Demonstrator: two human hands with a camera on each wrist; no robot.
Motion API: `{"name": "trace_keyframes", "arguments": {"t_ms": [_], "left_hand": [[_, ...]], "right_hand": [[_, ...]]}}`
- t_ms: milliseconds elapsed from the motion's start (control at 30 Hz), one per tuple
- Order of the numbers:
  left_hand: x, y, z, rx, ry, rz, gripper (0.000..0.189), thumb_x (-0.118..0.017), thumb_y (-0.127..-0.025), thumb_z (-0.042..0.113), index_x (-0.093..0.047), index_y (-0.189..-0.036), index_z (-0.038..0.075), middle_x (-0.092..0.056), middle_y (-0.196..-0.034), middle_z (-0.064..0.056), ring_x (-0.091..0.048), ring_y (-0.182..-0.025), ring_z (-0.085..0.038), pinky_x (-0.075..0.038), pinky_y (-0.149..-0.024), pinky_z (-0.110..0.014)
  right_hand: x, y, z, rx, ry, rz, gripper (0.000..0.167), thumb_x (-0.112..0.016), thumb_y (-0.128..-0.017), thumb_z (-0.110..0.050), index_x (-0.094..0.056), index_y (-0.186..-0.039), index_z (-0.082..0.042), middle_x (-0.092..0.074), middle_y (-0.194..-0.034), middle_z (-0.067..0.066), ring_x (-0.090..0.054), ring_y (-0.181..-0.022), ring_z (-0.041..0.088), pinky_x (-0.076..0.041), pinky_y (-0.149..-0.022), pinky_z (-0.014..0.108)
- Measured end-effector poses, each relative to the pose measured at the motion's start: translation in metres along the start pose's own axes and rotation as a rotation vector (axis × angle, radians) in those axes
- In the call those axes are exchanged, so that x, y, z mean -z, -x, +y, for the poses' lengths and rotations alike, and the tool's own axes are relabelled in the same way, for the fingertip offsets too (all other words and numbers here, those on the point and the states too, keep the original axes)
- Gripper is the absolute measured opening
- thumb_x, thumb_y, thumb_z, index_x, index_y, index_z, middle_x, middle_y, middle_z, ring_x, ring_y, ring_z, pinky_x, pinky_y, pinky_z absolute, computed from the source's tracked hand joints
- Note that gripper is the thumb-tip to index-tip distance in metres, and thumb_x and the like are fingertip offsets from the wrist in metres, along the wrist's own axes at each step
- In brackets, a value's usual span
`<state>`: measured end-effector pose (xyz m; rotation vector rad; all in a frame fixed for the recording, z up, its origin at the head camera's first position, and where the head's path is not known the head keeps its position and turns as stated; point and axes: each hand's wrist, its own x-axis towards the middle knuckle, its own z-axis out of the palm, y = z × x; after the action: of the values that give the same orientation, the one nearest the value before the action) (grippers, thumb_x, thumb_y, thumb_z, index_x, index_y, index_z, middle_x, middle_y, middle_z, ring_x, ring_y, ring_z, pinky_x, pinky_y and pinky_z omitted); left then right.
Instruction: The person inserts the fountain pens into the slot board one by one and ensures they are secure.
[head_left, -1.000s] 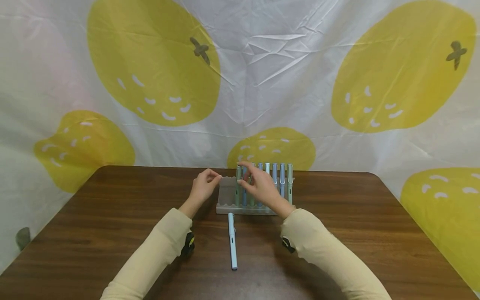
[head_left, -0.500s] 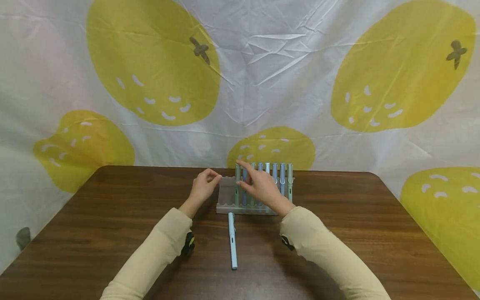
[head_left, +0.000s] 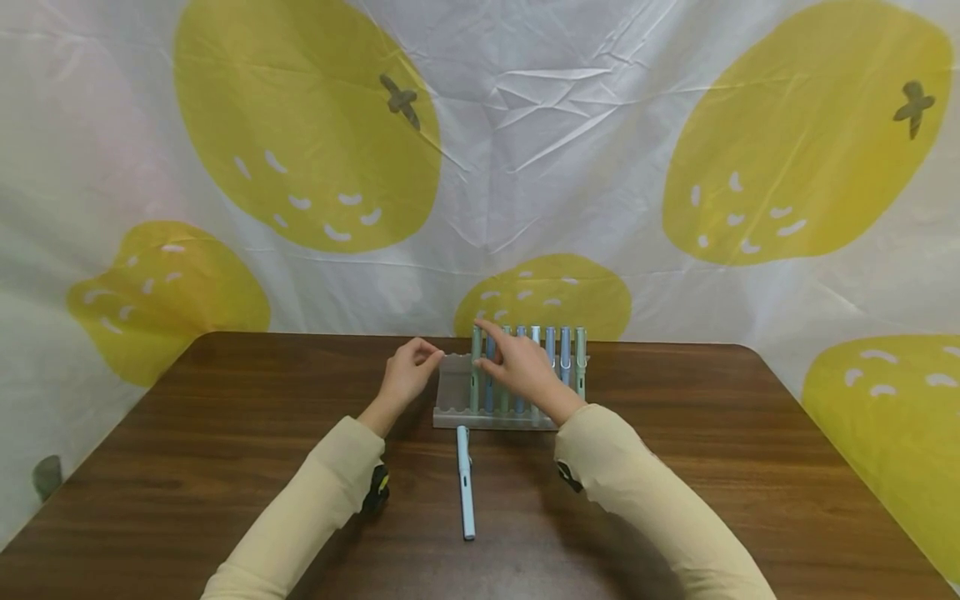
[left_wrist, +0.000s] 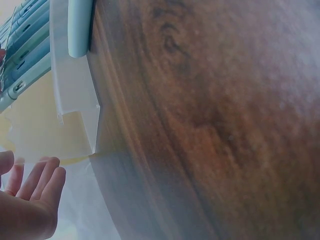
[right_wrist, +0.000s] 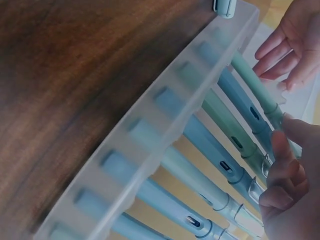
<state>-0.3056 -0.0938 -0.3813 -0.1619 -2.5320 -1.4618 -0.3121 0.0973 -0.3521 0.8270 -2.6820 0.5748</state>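
A clear plastic pen rack (head_left: pixel 453 419) stands near the table's back edge, with several blue and green pens upright in its right part. My left hand (head_left: pixel 406 372) pinches the rack's left edge between thumb and fingers. My right hand (head_left: pixel 527 372) reaches across the front of the row and holds the leftmost pen, a green one (head_left: pixel 475 392), at its cap. In the right wrist view the thumb lies against this green pen (right_wrist: pixel 252 77); the fingers partly hide its cap. A light blue pen (head_left: pixel 466 483) lies on the table before the rack.
The dark wooden table (head_left: pixel 300 383) ends just behind the rack. A white curtain (head_left: pixel 487 192) with yellow fruit prints hangs behind it. The other pens (head_left: pixel 566 358) stand close together, partly behind the right hand.
The leftmost green pen's top has risen slightly in the picture, and the right wrist has shifted a little left. The left hand, rack and lying pen stay in place.
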Motion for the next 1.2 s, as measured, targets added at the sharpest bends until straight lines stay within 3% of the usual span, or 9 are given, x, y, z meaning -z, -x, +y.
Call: {"name": "trace_keyframes", "arguments": {"t_ms": [400, 867, 1200], "left_hand": [[-0.0005, -0.0005, -0.0027, -0.012, -0.01, 0.007, 0.018, -0.057, -0.087, 0.019, -0.059, -0.092, 0.002, -0.062, -0.097, -0.014, -0.055, -0.099, -0.029, -0.042, -0.08, -0.042], [-0.0009, -0.0002, -0.0025, -0.015, -0.008, 0.012, 0.02, -0.057, -0.087, 0.021, -0.059, -0.091, 0.002, -0.063, -0.094, -0.013, -0.056, -0.097, -0.028, -0.043, -0.079, -0.041], [-0.0003, -0.0002, -0.0009, -0.013, -0.016, 0.01, 0.02, -0.057, -0.087, 0.022, -0.059, -0.092, 0.002, -0.063, -0.094, -0.013, -0.055, -0.098, -0.028, -0.042, -0.079, -0.041]], "right_hand": [[0.0033, -0.0048, -0.0048, -0.041, 0.088, -0.047, 0.059, -0.061, -0.083, -0.03, -0.035, -0.134, -0.016, -0.046, -0.051, -0.005, -0.042, -0.04, 0.011, -0.031, -0.035, 0.024], [0.0028, -0.004, -0.0053, -0.049, 0.067, -0.041, 0.061, -0.061, -0.083, -0.03, -0.033, -0.135, -0.016, -0.045, -0.05, -0.004, -0.041, -0.039, 0.011, -0.031, -0.035, 0.025], [0.003, 0.0027, -0.0022, 0.004, -0.028, 0.063, 0.056, -0.062, -0.083, -0.026, -0.038, -0.132, -0.014, -0.046, -0.056, -0.007, -0.041, -0.04, 0.009, -0.033, -0.037, 0.024]]}}
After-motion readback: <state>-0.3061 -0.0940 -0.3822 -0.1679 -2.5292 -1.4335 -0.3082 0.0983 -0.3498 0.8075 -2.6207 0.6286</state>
